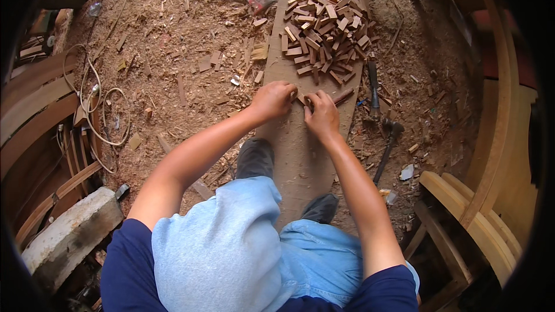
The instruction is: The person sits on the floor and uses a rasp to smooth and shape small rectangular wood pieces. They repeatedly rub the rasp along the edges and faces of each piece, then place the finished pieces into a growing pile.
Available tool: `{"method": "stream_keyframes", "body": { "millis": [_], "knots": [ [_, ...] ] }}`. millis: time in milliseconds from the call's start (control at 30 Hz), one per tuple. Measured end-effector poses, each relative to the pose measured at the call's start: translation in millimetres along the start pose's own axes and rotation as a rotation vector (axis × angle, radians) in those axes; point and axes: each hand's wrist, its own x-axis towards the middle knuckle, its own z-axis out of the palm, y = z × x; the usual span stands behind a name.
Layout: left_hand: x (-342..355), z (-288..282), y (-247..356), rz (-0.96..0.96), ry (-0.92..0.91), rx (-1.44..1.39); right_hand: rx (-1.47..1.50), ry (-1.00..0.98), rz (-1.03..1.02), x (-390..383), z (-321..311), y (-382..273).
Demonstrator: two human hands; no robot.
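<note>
My left hand [274, 101] and my right hand [322, 114] meet over a long board, fingers curled in. Between their fingertips is a small brown wood block [301, 99], mostly hidden by the fingers; both hands appear to pinch it. Just beyond them a heap of small wood blocks [326, 29] is piled on the board [295, 162]. Beside my right fingers lies a narrow dark reddish-brown wood strip [344, 96], its near end hidden by the hand.
To the right of the board lie a dark-handled tool [374, 84] and a hammer [387, 153]. Wood shavings and scraps cover the ground. A looped pale cable [110, 133] and a concrete block [72, 237] are at left; curved wooden frame parts [471, 219] stand at right.
</note>
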Motion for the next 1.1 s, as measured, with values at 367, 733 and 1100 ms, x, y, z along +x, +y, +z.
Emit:
{"method": "stream_keyframes", "body": {
  "millis": [367,733,1100],
  "knots": [
    [-2,3,-3,0.006,-0.051,-0.124,-0.001,0.030,-0.031,5,-3,3],
    [-2,-5,5,-0.054,-0.057,-0.044,-0.016,0.037,-0.034,7,-9,10],
    [1,-3,0,-0.008,-0.050,-0.040,-0.044,0.035,-0.048,12,-13,19]
  ]
}}
